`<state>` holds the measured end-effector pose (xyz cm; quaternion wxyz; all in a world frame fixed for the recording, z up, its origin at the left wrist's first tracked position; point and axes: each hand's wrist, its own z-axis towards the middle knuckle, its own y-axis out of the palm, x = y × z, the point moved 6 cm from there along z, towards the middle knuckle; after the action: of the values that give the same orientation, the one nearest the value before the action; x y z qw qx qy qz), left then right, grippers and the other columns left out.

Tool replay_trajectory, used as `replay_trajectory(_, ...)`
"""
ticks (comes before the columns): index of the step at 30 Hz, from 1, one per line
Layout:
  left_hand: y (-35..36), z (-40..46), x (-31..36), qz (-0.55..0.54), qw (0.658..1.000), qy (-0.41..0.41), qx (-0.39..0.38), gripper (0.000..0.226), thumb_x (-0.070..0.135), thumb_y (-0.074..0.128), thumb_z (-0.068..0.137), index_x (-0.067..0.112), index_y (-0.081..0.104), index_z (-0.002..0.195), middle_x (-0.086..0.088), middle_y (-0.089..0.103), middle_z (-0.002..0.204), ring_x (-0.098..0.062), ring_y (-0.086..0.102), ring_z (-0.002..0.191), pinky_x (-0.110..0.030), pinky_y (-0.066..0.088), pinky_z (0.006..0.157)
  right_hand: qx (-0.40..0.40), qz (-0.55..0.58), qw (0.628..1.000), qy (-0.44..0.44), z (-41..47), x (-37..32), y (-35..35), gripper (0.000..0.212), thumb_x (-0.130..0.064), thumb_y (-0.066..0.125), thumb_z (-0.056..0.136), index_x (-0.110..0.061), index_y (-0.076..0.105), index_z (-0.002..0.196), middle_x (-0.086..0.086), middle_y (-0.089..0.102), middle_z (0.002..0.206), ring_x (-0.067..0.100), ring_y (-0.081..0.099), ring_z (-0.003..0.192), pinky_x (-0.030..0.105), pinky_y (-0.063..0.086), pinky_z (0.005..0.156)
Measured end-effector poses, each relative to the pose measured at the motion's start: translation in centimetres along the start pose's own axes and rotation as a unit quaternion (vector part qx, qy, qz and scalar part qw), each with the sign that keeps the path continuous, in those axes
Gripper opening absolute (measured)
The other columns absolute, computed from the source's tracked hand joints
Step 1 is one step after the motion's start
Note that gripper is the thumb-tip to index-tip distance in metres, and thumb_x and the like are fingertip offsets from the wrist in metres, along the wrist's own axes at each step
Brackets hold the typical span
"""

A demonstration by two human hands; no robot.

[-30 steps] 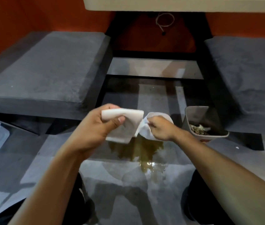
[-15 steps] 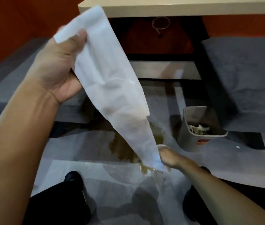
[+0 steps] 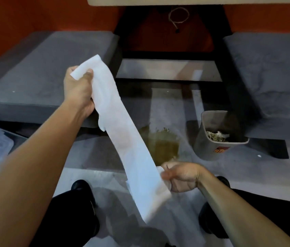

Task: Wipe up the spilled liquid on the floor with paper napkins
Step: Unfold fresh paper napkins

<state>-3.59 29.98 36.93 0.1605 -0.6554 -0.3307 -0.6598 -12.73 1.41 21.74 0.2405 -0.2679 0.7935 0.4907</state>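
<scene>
A long white paper napkin is stretched out in the air between my two hands. My left hand pinches its upper end, raised at the left. My right hand grips its lower edge, down near the floor. Behind the napkin a brownish puddle of spilled liquid lies on the grey floor, partly hidden by the paper. The napkin hangs above the spill without touching it.
A small grey bin with scraps inside stands right of the puddle. Grey cushioned benches flank the spot on the left and right. A table with dark legs is overhead. My dark shoes are below.
The folded napkin was pulled open into a long strip. My left hand has since come down and away from the camera, and my right hand has drawn the lower end nearer to me.
</scene>
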Motion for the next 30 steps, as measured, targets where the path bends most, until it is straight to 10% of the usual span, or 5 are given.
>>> replay_trajectory(9, -2.7, -1.7, -8.7, 0.100, 0.990, -0.085, -0.042, 0.013, 0.014, 0.053, 0.104, 0.026, 0.054, 0.099, -0.010, 0.064, 0.102, -0.021, 0.062, 0.079, -0.036, 0.055, 0.063, 0.049, -0.007, 0.981, -0.186, -1.9, -8.7, 2.9, 0.052, -0.020, 0.101, 0.044, -0.001, 0.079, 0.087, 0.016, 0.077, 0.082, 0.023, 0.076, 0.070, 0.033, 0.063, 0.064)
replay_trajectory(16, -1.3, -8.9, -13.8, 0.133, 0.959, -0.186, -0.168, 0.027, 0.010, 0.059, 0.100, 0.022, 0.059, 0.124, -0.019, 0.070, 0.114, -0.023, 0.072, 0.079, -0.039, 0.060, 0.061, 0.086, 0.072, 0.947, -0.301, -1.9, -15.6, 3.8, 0.030, -0.022, 0.067, 0.080, -0.005, 0.080, 0.100, 0.014, 0.078, 0.096, 0.026, 0.077, 0.088, 0.037, 0.062, 0.077)
replay_trajectory(19, -0.2, -13.3, -14.0, 0.045, 0.947, -0.272, -0.166, 0.028, 0.016, 0.064, 0.096, 0.017, 0.064, 0.124, -0.008, 0.078, 0.093, -0.019, 0.075, 0.072, -0.035, 0.062, 0.058, 0.146, 0.107, 0.930, -0.321, -0.7, -17.7, 2.2, 0.036, -0.024, 0.050, 0.096, -0.004, 0.079, 0.104, 0.015, 0.077, 0.101, 0.028, 0.075, 0.091, 0.037, 0.061, 0.080)
replay_trajectory(24, 0.1, -17.5, -15.4, -0.125, 0.910, -0.350, -0.184, 0.031, 0.018, 0.060, 0.096, 0.009, 0.068, 0.125, -0.020, 0.070, 0.117, -0.032, 0.071, 0.092, -0.042, 0.061, 0.077, 0.278, 0.113, 0.896, -0.328, 0.8, -19.1, -2.3, 0.044, -0.023, 0.059, 0.098, -0.001, 0.059, 0.136, 0.021, 0.069, 0.128, 0.038, 0.066, 0.119, 0.052, 0.055, 0.098)
replay_trajectory(30, 0.0, -20.5, -14.1, -0.182, 0.864, -0.353, -0.309, 0.109, 0.068, 0.084, 0.060, 0.002, 0.057, 0.142, -0.025, 0.061, 0.138, -0.036, 0.063, 0.119, -0.051, 0.054, 0.101, 0.412, 0.046, 0.867, -0.278, 1.0, -16.0, -6.7, 0.036, -0.017, 0.065, 0.097, -0.002, 0.059, 0.130, 0.014, 0.078, 0.101, 0.028, 0.076, 0.090, 0.045, 0.061, 0.079)
